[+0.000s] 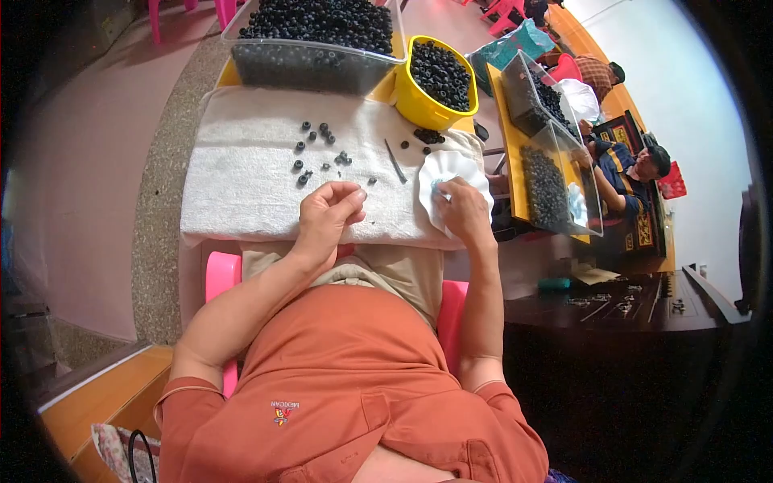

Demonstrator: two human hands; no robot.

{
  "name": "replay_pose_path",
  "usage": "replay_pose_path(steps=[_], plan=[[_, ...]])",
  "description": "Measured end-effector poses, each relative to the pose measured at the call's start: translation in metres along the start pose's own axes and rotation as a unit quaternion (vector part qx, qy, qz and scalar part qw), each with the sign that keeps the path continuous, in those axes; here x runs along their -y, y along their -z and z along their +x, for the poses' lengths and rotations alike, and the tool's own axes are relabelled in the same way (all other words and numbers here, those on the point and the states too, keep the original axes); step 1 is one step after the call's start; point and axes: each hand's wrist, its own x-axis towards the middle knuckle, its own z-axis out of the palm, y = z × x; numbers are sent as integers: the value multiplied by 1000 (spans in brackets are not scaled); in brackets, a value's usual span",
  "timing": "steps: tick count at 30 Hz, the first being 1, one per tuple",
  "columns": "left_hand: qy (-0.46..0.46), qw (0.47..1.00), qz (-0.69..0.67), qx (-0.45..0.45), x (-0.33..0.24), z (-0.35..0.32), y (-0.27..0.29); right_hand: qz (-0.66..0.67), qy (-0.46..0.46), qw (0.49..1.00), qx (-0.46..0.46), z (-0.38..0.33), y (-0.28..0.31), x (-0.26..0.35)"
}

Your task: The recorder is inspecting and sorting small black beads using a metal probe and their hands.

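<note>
My left hand [326, 216] is over the near edge of a white towel [241, 177], fingers curled with thumb and forefinger pinched together. Whatever it holds, if anything, is too small to make out. My right hand [465, 211] reaches into a white dish with a wavy rim [431, 167], fingertips together at some small bluish things [439, 185]. What they grip is hidden. Beyond my left hand, several small black ring-shaped parts [299, 146] lie scattered on the towel. A thin dark pointed tool, perhaps tweezers, [395, 161] lies left of the dish.
A clear plastic bin [314, 68] full of black parts stands at the far edge, beside a yellow tub [423, 117] of the same. On the right, another table [515, 161] bears clear bins [592, 189]. A person [620, 177] sits behind them.
</note>
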Motion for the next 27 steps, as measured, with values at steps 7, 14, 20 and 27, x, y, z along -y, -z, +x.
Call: replay_pose_path(steps=[7,14,20,27], plan=[[2,1000,1,-3,0,1,1,1,7,1000,-13,1,-4,1],[-1,1000,3,-7,-2,2,0,10,10,1000,-17,3,-2,2],[0,1000,5,-8,-1,0,0,34,34,999,-26,4,0,7],[1,1000,9,-14,-1,1,-2,30,36,999,-3,4,-2,-2]])
